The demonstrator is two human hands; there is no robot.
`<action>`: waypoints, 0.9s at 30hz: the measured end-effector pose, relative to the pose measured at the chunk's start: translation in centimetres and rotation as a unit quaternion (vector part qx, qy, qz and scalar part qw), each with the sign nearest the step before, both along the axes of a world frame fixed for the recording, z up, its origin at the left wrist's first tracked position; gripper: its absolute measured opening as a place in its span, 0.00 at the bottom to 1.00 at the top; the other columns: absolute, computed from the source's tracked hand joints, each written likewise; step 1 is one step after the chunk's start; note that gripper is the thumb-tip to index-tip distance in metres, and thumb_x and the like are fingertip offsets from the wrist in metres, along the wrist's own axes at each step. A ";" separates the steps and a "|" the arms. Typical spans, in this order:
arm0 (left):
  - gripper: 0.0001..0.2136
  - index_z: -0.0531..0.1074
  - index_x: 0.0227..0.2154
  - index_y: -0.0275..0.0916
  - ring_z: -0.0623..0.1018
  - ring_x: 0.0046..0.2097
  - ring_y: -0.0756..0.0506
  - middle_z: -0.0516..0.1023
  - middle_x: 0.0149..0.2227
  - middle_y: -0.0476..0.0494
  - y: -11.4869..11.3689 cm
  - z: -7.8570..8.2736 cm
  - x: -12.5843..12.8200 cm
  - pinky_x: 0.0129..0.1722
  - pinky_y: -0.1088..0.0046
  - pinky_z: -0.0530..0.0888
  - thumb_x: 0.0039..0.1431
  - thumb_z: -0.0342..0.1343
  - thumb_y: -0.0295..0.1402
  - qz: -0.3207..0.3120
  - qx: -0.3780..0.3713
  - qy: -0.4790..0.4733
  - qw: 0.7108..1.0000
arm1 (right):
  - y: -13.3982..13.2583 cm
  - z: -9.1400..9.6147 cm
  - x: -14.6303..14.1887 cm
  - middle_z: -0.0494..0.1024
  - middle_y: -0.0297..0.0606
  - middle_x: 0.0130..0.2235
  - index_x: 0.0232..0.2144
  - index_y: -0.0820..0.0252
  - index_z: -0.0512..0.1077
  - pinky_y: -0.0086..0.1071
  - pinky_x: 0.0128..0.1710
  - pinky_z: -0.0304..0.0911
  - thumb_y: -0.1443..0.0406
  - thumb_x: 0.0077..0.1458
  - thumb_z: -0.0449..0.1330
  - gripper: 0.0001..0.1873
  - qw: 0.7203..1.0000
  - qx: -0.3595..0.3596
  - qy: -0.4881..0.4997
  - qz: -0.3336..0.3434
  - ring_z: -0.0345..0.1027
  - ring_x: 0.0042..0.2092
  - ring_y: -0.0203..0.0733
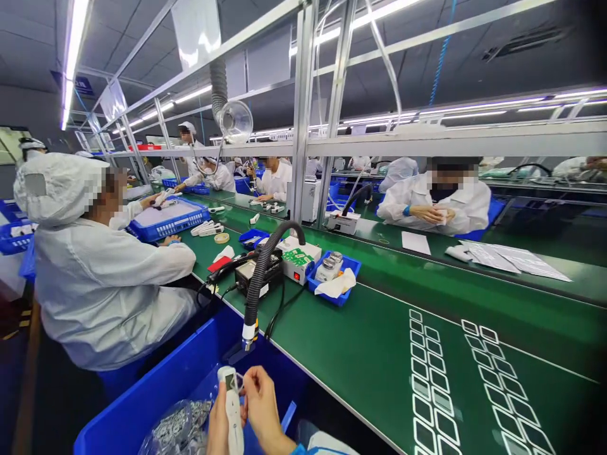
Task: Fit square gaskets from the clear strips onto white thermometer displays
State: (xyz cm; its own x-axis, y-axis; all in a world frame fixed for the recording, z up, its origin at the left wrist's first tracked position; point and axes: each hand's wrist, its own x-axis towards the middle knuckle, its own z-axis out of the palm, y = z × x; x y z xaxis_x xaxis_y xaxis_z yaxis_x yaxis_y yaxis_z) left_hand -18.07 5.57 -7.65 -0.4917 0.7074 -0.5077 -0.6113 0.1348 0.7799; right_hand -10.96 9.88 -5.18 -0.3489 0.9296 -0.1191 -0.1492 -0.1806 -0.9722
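My left hand is closed around a slim white handheld device with a small dark screen near its top, held upright. Thumb and forefinger of my right hand pinch a small pale frame at the edge of that screen; whether it touches the device I cannot tell. Both hands are over a large blue bin. Inside the bin, below and left of my hands, lies a clear plastic bag of small grey-white parts. A black flexible hose ends just above my hands.
The green bench carries rows of white rounded frames on the right. A blue tray holds jars and a cloth, beside a white control box. A co-worker sits at left; another person works across the bench.
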 end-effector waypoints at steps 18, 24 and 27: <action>0.31 0.73 0.41 0.36 0.69 0.18 0.51 0.74 0.25 0.50 1.1 2.9 1.7 0.17 0.77 0.65 0.44 0.64 0.58 -0.026 0.076 -0.014 0.997 | 0.0 5.6 10.4 0.63 0.31 0.25 0.23 0.58 0.68 0.31 0.29 0.53 0.54 0.53 0.59 0.15 0.989 0.096 -0.080 -0.078 0.55 0.28 0.38; 0.30 0.72 0.42 0.36 0.68 0.19 0.52 0.72 0.25 0.50 -0.6 3.7 5.3 0.16 0.78 0.65 0.45 0.64 0.57 -0.060 0.052 -0.045 0.996 | -3.6 9.2 19.5 0.60 0.29 0.23 0.20 0.59 0.68 0.29 0.26 0.50 0.49 0.48 0.64 0.21 0.990 0.003 -0.098 -0.102 0.50 0.25 0.33; 0.29 0.73 0.43 0.37 0.67 0.18 0.53 0.73 0.25 0.49 -2.2 4.2 8.3 0.16 0.78 0.63 0.47 0.64 0.56 -0.080 0.031 -0.060 0.994 | -4.4 9.9 22.5 0.54 0.25 0.21 0.20 0.59 0.67 0.28 0.20 0.39 0.47 0.43 0.67 0.23 0.983 -0.118 -0.077 -0.119 0.40 0.21 0.29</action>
State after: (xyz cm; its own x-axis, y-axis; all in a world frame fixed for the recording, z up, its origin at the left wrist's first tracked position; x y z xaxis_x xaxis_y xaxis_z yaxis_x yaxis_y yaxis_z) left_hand -9.76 3.40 -3.42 -0.3085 0.8037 -0.5088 -0.6743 0.1925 0.7129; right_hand 11.57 5.45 4.67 -0.0870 0.9227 -0.3757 -0.0694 -0.3818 -0.9216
